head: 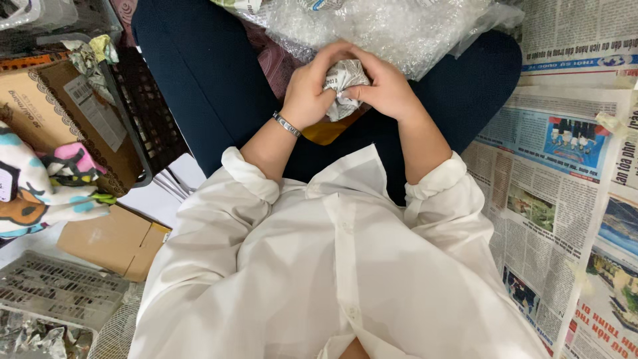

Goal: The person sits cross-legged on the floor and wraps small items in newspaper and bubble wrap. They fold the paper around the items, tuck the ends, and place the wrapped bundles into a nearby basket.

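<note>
Both your hands are together over your lap, your left hand [307, 93] and right hand [385, 86] clamped around a crumpled newspaper bundle [343, 86], fingers curled in from each side so the paper stays tight around whatever is inside — that part is hidden. The bundle sits right between your palms, just in front of the bubble wrap [385, 26] heaped on your knees. A bracelet [287, 124] rides your left wrist. Newspaper sheets [565, 199] cover the floor to your right; a cardboard box [66, 113] and dark plastic crate [149, 113] stand to your left
</note>
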